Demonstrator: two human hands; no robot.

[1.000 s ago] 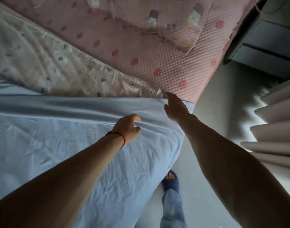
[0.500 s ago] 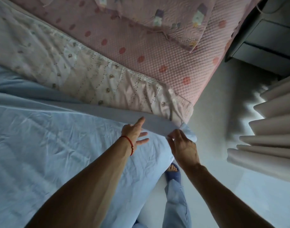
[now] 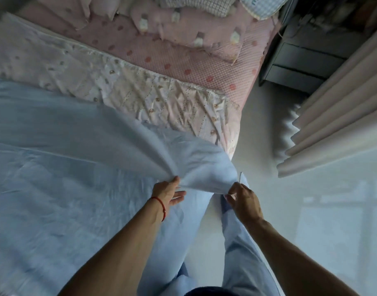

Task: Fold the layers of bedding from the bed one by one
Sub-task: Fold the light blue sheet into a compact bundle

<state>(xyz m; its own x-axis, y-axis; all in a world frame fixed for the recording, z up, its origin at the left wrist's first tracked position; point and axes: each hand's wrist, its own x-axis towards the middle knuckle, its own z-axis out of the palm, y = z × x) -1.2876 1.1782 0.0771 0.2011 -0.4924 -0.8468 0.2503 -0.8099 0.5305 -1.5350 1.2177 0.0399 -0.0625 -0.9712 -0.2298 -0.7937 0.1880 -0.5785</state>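
Note:
A light blue sheet covers the near part of the bed. Its top right corner is peeled back toward me and lifted off the layer below. My right hand pinches that corner at the bed's edge. My left hand, with a red cord at the wrist, holds the sheet's edge a little to the left, thumb on top and fingers under the fabric. Beneath lies a white printed sheet, and beyond it a pink dotted quilted cover.
Folded pink bedding and pillows lie at the head of the bed. A dark drawer unit stands to the right of the bed. Pale curtains hang at the right. Bare floor runs beside the bed where my legs stand.
Both hands have drawn back toward me with the blue sheet's corner, which now lifts off the bed. More of the white printed sheet shows underneath.

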